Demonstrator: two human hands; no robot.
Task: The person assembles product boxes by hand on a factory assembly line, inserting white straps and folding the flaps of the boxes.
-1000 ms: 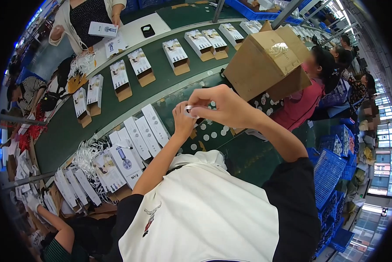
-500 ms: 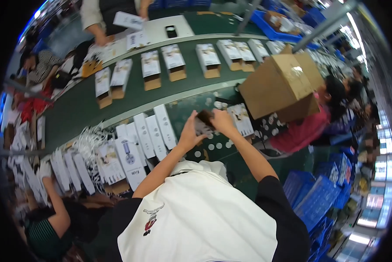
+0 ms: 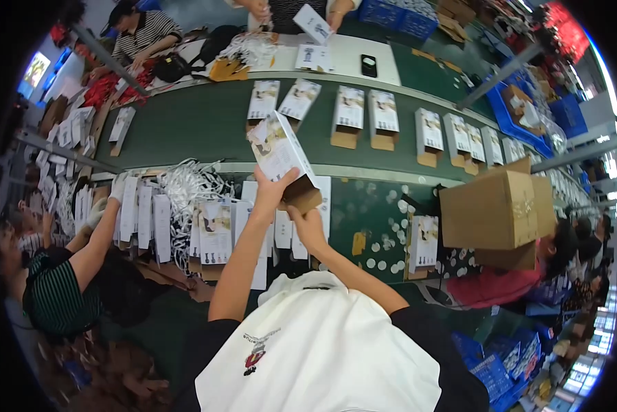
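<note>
one box held up over the table

we see both hands raised in front of the person's chest, closed around a small white box [image 3: 279,150] with a brown cardboard end. the left hand [image 3: 272,192] grips the box from below on its near side, fingers wrapped up against the white face. the right hand [image 3: 301,221] sits just beside it, a little lower, clamped on the brown end of the box. the two hands are close together, almost touching. the box is tilted, its white printed face turned up and to the left, and it hangs above the near edge of the green belt [image 3: 198,123].

on the belt behind it, a row of similar boxes [image 3: 384,118] lies flat, each with a brown flap pointing toward us. on the green table [image 3: 363,206] below the hands lie flat white cartons [image 3: 215,230], a tangle of white cords [image 3: 188,189] to the left, and scattered small white round stickers [image 3: 384,233]. one more box [image 3: 424,240] stands near the stickers on the right.

to the right a big brown cardboard carton [image 3: 494,209] sits in front of a person in red. to the left, another person in a striped top reaches a gloved hand [image 3: 116,189] toward the flat cartons. at the far side of the belt, someone holds a white card [image 3: 313,22] over a white sheet with a black phone [image 3: 369,65] on it.
</note>
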